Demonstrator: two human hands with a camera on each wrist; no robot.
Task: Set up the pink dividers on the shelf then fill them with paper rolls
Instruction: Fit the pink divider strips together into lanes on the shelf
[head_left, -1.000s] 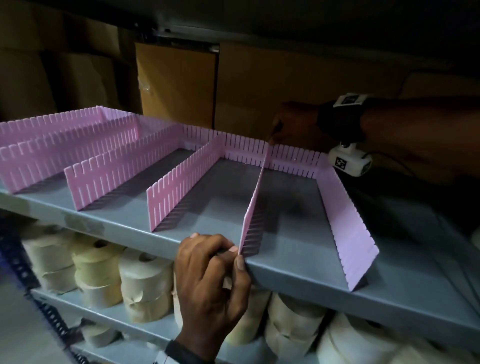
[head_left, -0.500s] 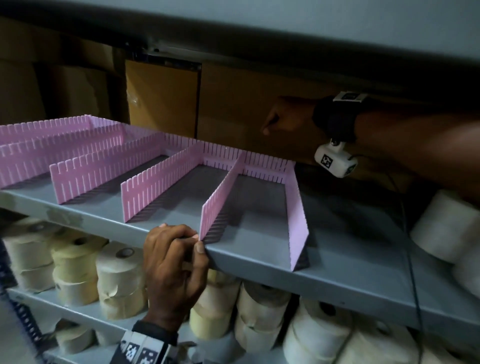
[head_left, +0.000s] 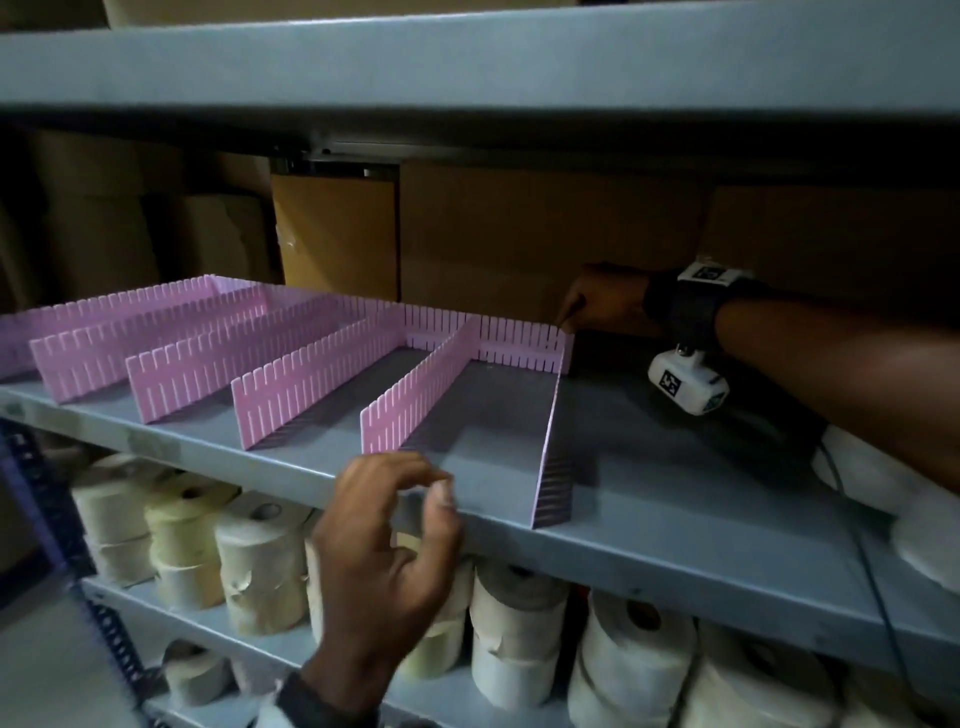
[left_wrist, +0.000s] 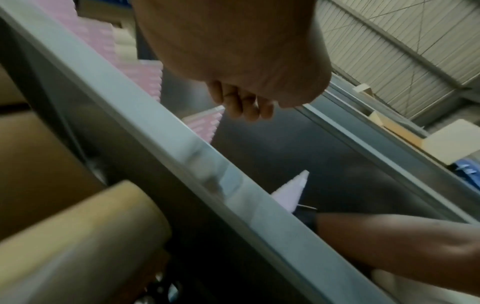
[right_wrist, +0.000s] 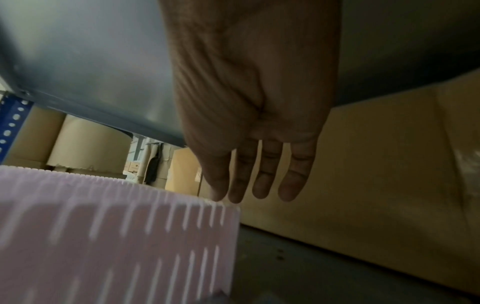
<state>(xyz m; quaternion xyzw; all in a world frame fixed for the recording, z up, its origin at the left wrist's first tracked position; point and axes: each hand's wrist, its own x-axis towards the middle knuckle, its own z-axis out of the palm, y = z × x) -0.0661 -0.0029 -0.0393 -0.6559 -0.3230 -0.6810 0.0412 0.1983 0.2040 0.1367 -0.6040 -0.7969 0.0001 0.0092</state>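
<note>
Several pink slotted dividers (head_left: 311, 379) stand in rows on the grey shelf (head_left: 649, 519), joined to a pink back strip (head_left: 498, 338). My left hand (head_left: 426, 480) hovers at the shelf's front edge, just below the front end of one divider (head_left: 415, 395). Its fingers (left_wrist: 241, 107) are loosely curled and hold nothing. My right hand (head_left: 571, 317) reaches to the back right corner of the frame. Its straight fingers (right_wrist: 259, 185) point down, with the fingertips at the top edge of the pink strip (right_wrist: 130, 236). The rightmost divider (head_left: 553, 452) stands edge-on.
Cream paper rolls (head_left: 260, 561) fill the lower shelf. White rolls (head_left: 883, 483) lie on the divider shelf at the right, under my right forearm. Brown cardboard boxes (head_left: 519, 234) line the back. Another grey shelf (head_left: 467, 62) hangs close overhead.
My left hand has let go of the divider's front end and dropped back to the shelf edge. My right hand has moved right along the back strip to its corner.
</note>
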